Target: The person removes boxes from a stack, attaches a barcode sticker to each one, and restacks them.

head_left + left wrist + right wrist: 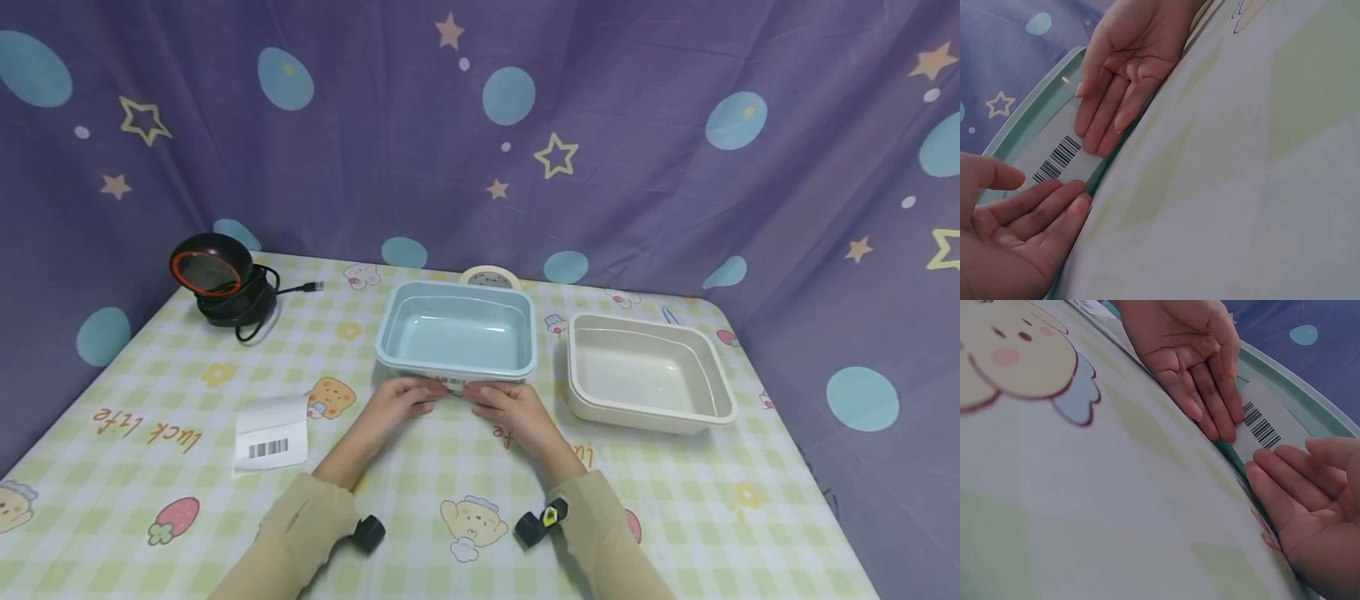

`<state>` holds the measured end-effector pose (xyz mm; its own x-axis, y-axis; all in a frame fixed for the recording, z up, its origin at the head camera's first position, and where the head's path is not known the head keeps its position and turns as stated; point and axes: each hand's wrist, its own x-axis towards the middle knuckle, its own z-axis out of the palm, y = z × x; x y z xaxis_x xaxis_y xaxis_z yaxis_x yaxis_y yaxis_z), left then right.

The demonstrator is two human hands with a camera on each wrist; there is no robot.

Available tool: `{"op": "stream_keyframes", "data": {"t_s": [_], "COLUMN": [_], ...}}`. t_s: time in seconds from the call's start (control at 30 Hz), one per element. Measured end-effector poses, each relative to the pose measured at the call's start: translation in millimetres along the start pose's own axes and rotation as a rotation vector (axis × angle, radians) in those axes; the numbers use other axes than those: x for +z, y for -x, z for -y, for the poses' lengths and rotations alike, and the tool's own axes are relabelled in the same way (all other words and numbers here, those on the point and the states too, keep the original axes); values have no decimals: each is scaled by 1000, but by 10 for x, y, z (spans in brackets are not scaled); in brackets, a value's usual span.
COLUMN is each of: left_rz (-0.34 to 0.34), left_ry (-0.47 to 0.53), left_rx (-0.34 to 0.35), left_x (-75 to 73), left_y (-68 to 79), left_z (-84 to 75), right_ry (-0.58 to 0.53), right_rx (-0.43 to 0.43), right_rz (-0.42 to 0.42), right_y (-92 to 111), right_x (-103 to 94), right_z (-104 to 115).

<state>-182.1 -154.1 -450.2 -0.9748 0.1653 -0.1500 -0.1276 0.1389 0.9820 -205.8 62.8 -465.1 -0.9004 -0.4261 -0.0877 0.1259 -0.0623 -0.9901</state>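
A light blue plastic basin (pixel 457 333) stands on the checked tablecloth, in the middle of the head view. On its near wall is a white barcode label (pixel 1060 159), flat against the plastic. My left hand (pixel 405 398) touches the label's left part with its fingertips, palm facing up and fingers extended. From the other side my right hand (pixel 510 408) presses its fingers on the label's right part. Between the two sets of fingertips the barcode (pixel 1263 428) shows. Both thumbs are held apart from the fingers.
A cream basin (pixel 645 375) stands to the right. On the left lies a white paper with a barcode (pixel 272 437), and behind it a black scanner with a red ring (pixel 213 271) and a USB cable (pixel 300 287). A round roll (pixel 489 275) shows behind the blue basin.
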Motion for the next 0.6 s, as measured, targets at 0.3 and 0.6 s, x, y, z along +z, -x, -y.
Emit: {"op": "stream_keyframes", "data": {"t_s": [0.3, 0.6], "left_rz": [-112, -202], "left_ry": [45, 81], "left_rx": [-40, -67], "left_x": [-29, -44], "left_y": [-13, -8], "left_z": [-14, -20], "right_ry": [19, 56], "right_rx": [36, 27], "right_rz": [-80, -136], "right_y": [-13, 3], "right_x": [13, 13], "right_z": [6, 36]}}
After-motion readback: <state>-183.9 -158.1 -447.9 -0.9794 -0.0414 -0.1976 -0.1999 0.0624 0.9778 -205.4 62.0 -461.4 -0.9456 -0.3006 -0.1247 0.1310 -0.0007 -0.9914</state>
